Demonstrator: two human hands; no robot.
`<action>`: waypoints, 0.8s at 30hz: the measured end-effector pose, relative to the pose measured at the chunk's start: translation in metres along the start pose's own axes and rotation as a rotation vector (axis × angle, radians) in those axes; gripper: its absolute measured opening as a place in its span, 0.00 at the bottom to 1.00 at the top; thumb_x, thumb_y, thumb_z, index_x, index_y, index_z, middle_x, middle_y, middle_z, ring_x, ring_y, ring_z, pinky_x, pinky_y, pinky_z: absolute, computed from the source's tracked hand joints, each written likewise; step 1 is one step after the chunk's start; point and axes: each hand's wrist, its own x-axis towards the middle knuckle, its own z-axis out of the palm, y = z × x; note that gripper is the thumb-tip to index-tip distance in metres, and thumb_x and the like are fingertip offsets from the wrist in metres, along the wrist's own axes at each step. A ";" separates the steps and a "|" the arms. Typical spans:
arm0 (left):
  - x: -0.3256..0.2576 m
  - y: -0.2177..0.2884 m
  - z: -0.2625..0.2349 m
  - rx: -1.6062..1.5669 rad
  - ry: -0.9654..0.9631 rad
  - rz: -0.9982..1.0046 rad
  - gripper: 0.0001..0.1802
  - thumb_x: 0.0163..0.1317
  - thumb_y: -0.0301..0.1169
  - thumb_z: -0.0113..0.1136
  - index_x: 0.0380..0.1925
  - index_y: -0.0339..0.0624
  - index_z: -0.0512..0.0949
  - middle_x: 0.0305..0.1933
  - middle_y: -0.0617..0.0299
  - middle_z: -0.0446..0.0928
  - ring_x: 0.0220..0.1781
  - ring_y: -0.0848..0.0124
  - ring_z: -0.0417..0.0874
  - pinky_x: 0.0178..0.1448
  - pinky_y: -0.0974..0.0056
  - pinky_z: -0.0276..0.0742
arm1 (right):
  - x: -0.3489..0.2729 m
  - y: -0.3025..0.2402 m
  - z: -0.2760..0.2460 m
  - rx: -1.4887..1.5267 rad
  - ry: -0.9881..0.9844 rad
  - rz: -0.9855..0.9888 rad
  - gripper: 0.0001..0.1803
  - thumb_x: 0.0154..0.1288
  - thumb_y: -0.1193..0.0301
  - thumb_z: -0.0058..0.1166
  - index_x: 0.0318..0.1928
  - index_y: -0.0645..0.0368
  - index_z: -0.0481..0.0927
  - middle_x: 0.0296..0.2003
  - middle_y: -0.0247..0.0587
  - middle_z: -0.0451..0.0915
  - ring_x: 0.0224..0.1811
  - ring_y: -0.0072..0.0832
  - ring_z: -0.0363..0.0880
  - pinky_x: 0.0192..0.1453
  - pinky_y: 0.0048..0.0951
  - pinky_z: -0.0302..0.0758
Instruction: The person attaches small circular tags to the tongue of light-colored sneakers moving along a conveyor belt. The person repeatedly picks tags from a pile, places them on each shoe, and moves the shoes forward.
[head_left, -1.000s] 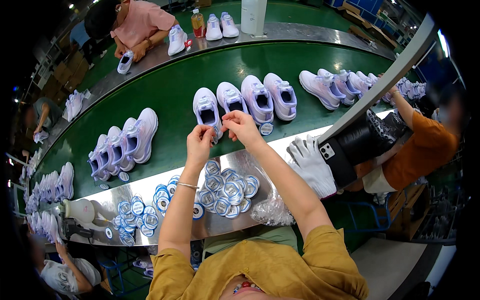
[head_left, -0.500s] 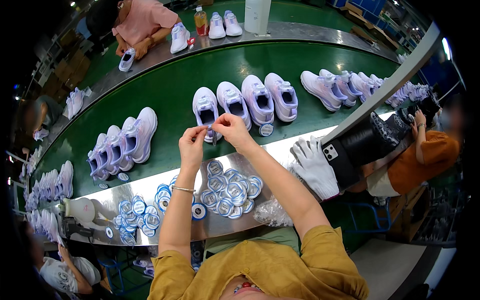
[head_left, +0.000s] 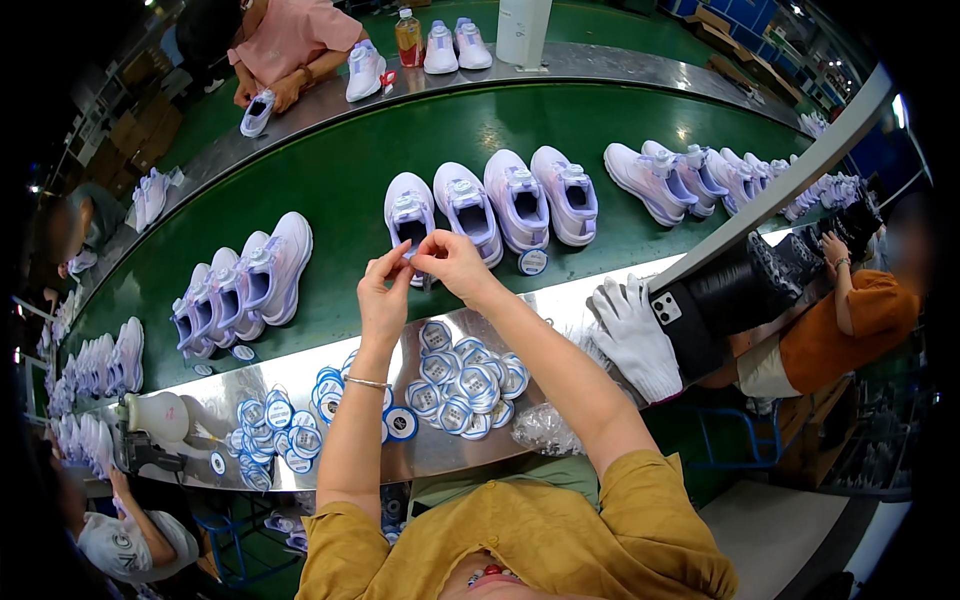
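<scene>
Both hands raised over the desk (head_left: 560, 310): left hand (head_left: 383, 292) and right hand (head_left: 452, 262), fingers pinched together on something tiny (too small to tell), above round tags (head_left: 462, 383), near a white shoe (head_left: 410, 215).

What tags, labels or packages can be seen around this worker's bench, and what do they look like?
Round tags: heaped on the steel bench under the hands, white discs with blue rims.
Second heap of tags: further left on the bench, same look.
Single tag: on the green belt by the four shoes, round, white and blue.
Plastic bag: bench's near edge, clear, crumpled.
Bottle: far bench, amber drink, red label band.
</scene>
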 end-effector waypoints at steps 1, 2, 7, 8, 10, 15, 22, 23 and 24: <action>-0.001 0.000 0.000 0.001 0.011 -0.006 0.19 0.59 0.18 0.58 0.50 0.42 0.80 0.35 0.62 0.74 0.37 0.74 0.76 0.45 0.70 0.74 | -0.001 -0.004 0.002 0.010 -0.006 -0.008 0.07 0.56 0.72 0.60 0.30 0.62 0.77 0.25 0.31 0.77 0.26 0.16 0.71 0.29 0.20 0.67; -0.001 0.000 0.000 0.002 0.022 -0.011 0.19 0.59 0.18 0.58 0.51 0.41 0.80 0.35 0.62 0.74 0.37 0.75 0.76 0.45 0.70 0.74 | -0.003 -0.008 0.003 0.043 -0.011 0.080 0.06 0.57 0.71 0.59 0.30 0.61 0.77 0.24 0.31 0.76 0.26 0.16 0.70 0.27 0.19 0.66; -0.001 -0.012 -0.002 -0.106 0.058 -0.060 0.18 0.59 0.18 0.59 0.51 0.40 0.79 0.34 0.63 0.75 0.36 0.76 0.75 0.44 0.70 0.73 | -0.007 -0.010 -0.001 0.225 -0.057 0.342 0.06 0.62 0.70 0.55 0.34 0.59 0.77 0.25 0.29 0.73 0.20 0.11 0.62 0.18 0.15 0.52; -0.002 -0.012 -0.002 -0.102 0.050 -0.067 0.18 0.59 0.19 0.59 0.51 0.40 0.79 0.34 0.63 0.75 0.36 0.76 0.75 0.44 0.70 0.73 | -0.006 -0.009 -0.002 0.250 -0.064 0.350 0.06 0.62 0.70 0.55 0.34 0.59 0.77 0.24 0.28 0.72 0.20 0.11 0.61 0.18 0.15 0.52; -0.001 -0.012 -0.004 -0.100 0.036 -0.046 0.18 0.59 0.19 0.59 0.51 0.40 0.79 0.34 0.63 0.75 0.36 0.76 0.75 0.45 0.70 0.72 | -0.003 -0.007 -0.002 0.301 -0.079 0.365 0.05 0.62 0.71 0.54 0.34 0.60 0.77 0.24 0.27 0.71 0.19 0.11 0.61 0.18 0.15 0.53; -0.004 -0.012 -0.007 -0.116 0.030 -0.055 0.18 0.59 0.18 0.59 0.51 0.40 0.79 0.33 0.63 0.75 0.36 0.76 0.75 0.45 0.70 0.73 | -0.002 -0.005 0.009 0.216 -0.073 0.335 0.06 0.62 0.70 0.54 0.33 0.60 0.77 0.22 0.26 0.68 0.18 0.12 0.60 0.18 0.15 0.52; -0.005 -0.012 -0.014 -0.051 0.063 0.015 0.18 0.60 0.19 0.58 0.51 0.40 0.79 0.38 0.62 0.77 0.38 0.76 0.76 0.46 0.70 0.74 | -0.018 -0.030 -0.025 -0.033 0.023 0.157 0.10 0.62 0.68 0.56 0.37 0.63 0.80 0.27 0.35 0.79 0.24 0.15 0.74 0.19 0.16 0.66; -0.010 -0.012 -0.020 -0.037 0.091 0.042 0.18 0.60 0.19 0.57 0.51 0.40 0.79 0.39 0.61 0.78 0.38 0.76 0.76 0.46 0.71 0.74 | -0.029 -0.052 -0.038 -0.090 0.079 0.154 0.09 0.63 0.69 0.56 0.37 0.63 0.80 0.27 0.34 0.79 0.24 0.16 0.74 0.19 0.16 0.66; -0.016 -0.007 -0.028 -0.038 0.106 0.028 0.18 0.62 0.20 0.57 0.52 0.39 0.78 0.40 0.61 0.78 0.40 0.76 0.77 0.47 0.71 0.74 | -0.042 -0.062 -0.056 -0.102 0.151 0.136 0.08 0.63 0.70 0.56 0.38 0.63 0.80 0.27 0.34 0.80 0.24 0.15 0.75 0.20 0.16 0.66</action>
